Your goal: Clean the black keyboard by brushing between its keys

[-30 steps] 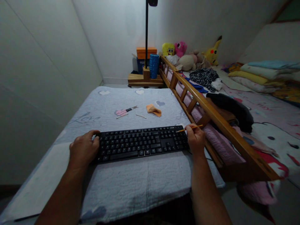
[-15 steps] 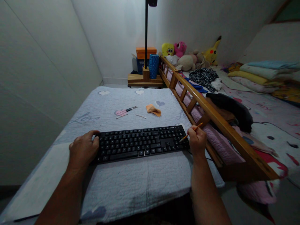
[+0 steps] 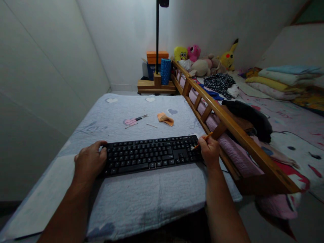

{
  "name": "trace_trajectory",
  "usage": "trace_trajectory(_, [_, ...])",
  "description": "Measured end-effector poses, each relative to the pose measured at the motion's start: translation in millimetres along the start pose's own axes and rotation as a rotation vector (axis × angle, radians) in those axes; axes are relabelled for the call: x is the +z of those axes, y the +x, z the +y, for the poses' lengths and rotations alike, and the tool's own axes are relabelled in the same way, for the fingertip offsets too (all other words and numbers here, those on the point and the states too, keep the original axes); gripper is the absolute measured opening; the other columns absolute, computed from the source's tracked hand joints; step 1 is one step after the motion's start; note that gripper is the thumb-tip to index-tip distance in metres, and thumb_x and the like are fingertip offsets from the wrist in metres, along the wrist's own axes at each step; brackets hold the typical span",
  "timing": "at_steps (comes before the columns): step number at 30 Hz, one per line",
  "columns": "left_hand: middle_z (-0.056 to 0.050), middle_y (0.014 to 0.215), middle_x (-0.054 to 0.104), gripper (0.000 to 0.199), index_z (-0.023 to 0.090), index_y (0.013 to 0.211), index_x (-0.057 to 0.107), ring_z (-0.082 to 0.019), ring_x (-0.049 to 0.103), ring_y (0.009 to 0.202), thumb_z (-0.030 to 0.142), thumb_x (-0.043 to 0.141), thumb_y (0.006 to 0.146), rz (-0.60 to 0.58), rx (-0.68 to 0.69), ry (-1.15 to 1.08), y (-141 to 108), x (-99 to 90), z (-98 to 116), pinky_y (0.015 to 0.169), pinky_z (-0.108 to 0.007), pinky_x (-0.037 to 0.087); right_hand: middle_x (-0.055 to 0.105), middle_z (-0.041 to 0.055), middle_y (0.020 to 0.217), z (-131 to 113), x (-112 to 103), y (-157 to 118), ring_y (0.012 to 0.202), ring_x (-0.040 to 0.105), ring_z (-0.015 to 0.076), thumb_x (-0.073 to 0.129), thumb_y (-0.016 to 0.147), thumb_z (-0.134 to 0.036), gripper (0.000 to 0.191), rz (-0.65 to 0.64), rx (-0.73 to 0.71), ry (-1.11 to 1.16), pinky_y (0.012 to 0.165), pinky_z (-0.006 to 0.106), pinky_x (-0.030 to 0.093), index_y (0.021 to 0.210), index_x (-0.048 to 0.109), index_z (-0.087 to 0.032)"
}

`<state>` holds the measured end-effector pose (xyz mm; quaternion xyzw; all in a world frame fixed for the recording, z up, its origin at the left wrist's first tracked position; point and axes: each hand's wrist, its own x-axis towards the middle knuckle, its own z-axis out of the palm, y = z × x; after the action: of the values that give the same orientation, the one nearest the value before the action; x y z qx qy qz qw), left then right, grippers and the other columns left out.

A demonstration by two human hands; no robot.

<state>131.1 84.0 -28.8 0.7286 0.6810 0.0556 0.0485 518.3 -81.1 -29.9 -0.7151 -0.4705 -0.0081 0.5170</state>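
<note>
A black keyboard (image 3: 141, 155) lies across the cloth-covered table in front of me. My left hand (image 3: 89, 160) grips its left end, thumb on the near side of the corner and fingers curled at the edge. Pinched in my right hand (image 3: 209, 150) is a thin orange-handled brush (image 3: 203, 140), its pale bristles touching down around the number keys at the keyboard's right end. Beyond the keyboard lie an orange cloth (image 3: 165, 119), a cotton swab (image 3: 151, 125), and a small dark-and-silver tool (image 3: 141, 117) beside another swab (image 3: 131, 125).
A wooden bed rail (image 3: 222, 121) runs close along the table's right side. Behind the table stand a lamp pole (image 3: 157, 37) on a wooden base, a blue foam roller (image 3: 165, 71) and an orange box (image 3: 157, 57). Plush toys (image 3: 201, 67) and folded bedding (image 3: 286, 79) lie on the bed.
My right hand has moved slightly left and up with the brush, whose bristles now sit farther up the number keys. My left hand and the keyboard have stayed put.
</note>
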Motion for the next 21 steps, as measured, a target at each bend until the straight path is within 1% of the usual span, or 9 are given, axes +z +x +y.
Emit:
trace_trajectory(4, [-0.018,0.121,0.072,0.050,0.016,0.130,0.065,-0.035,0.062,0.119,0.034,0.031,0.097,-0.016,0.003,-0.017,-0.8,-1.5,0.8,0.098,-0.047,0.047,0.043,-0.0040,0.049,-0.6,-4.1,-1.8,0.047,0.043,0.0144,0.052,0.084,-0.034,0.031,-0.022,0.021,0.054,0.050,0.029,0.033,0.055,0.048,-0.024])
trace_trajectory(6, [-0.018,0.122,0.072,0.050,0.017,0.130,0.064,-0.035,0.062,0.120,0.034,0.031,0.097,-0.022,-0.002,-0.020,-1.0,-1.6,0.7,0.099,-0.048,0.046,0.042,-0.0041,0.049,-0.5,-5.0,-2.8,0.047,0.042,0.0143,0.052,0.084,-0.034,0.031,-0.004,0.024,0.084,0.050,0.029,0.033,0.055,0.048,-0.024])
trace_trajectory(8, [-0.018,0.121,0.072,0.050,0.017,0.130,0.064,-0.036,0.062,0.120,0.034,0.031,0.098,-0.022,-0.005,-0.022,-0.9,-1.5,0.4,0.099,-0.048,0.046,0.046,-0.0037,0.050,-0.3,-5.0,-3.3,0.050,0.046,0.0152,0.053,0.086,-0.035,0.030,0.030,0.019,0.097,0.053,0.029,0.036,0.058,0.052,-0.023])
trace_trajectory(11, [-0.019,0.120,0.072,0.050,0.016,0.130,0.065,-0.036,0.062,0.120,0.034,0.031,0.098,-0.023,-0.001,-0.028,-0.7,-1.3,0.0,0.099,-0.048,0.046,0.056,-0.0023,0.057,-0.6,-3.4,-2.6,0.057,0.055,0.0173,0.055,0.090,-0.038,0.029,0.058,0.002,0.073,0.059,0.029,0.041,0.066,0.060,-0.022])
trace_trajectory(13, [-0.019,0.121,0.071,0.049,0.016,0.130,0.065,-0.036,0.062,0.121,0.033,0.031,0.098,-0.029,-0.002,-0.033,-0.6,-1.3,-0.1,0.099,-0.048,0.046,0.062,-0.0010,0.062,-1.2,-2.2,-1.6,0.062,0.059,0.0185,0.056,0.091,-0.039,0.028,0.044,-0.011,0.050,0.063,0.030,0.043,0.072,0.064,-0.021])
trace_trajectory(15, [-0.019,0.122,0.071,0.049,0.016,0.130,0.064,-0.036,0.061,0.122,0.033,0.031,0.098,-0.038,-0.007,-0.036,-0.5,-1.2,-0.2,0.100,-0.048,0.045,0.063,-0.0005,0.063,-1.5,-1.7,-0.8,0.064,0.061,0.0188,0.056,0.091,-0.039,0.027,0.013,-0.018,0.032,0.063,0.030,0.043,0.072,0.065,-0.021])
trace_trajectory(17, [-0.019,0.122,0.071,0.049,0.016,0.130,0.064,-0.036,0.061,0.123,0.034,0.031,0.099,-0.039,-0.007,-0.040,-0.4,-1.0,-0.2,0.100,-0.049,0.045,0.060,-0.0015,0.059,-0.8,-2.4,-0.6,0.059,0.058,0.0175,0.056,0.090,-0.038,0.028,-0.017,-0.014,0.025,0.060,0.029,0.041,0.068,0.062,-0.021])
trace_trajectory(21, [-0.019,0.121,0.071,0.049,0.017,0.130,0.065,-0.037,0.062,0.121,0.033,0.032,0.098,-0.024,-0.013,-0.044,-0.6,-0.5,-0.1,0.100,-0.049,0.046,0.045,-0.0043,0.051,3.4,-6.1,-1.9,0.049,0.045,0.0139,0.053,0.085,-0.034,0.030,-0.060,0.018,0.052,0.052,0.028,0.033,0.057,0.051,-0.022])
